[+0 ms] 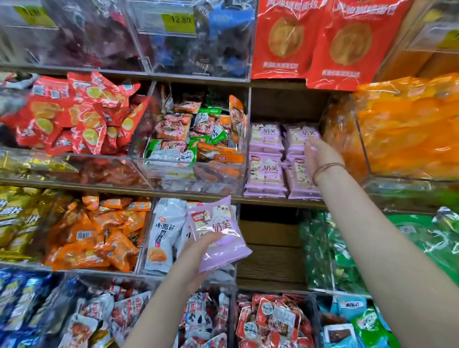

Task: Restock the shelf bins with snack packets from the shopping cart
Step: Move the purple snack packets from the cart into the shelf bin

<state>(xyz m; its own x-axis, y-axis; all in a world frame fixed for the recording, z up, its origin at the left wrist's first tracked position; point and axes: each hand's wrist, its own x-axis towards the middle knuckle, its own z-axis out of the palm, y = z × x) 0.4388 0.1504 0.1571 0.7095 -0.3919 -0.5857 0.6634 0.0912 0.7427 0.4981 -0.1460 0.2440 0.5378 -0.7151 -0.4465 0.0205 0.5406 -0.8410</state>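
Note:
My left hand (194, 255) grips a lilac snack packet (217, 235) from below, thumb on its front, held in front of the lower shelf. My right hand (318, 156), a thin bracelet on its wrist, reaches up to the middle shelf. Its straight fingers press against the top right packet of the stacked lilac packets (267, 168), which stand in two piles in an open shelf slot. The shopping cart is out of view.
Clear plastic bins line the shelves: red packets (83, 121) at left, mixed green and orange packets (193, 138) in the middle, orange bags (415, 128) at right. Large red bags (332, 30) hang above. An open wooden gap (268, 247) lies below the lilac stack.

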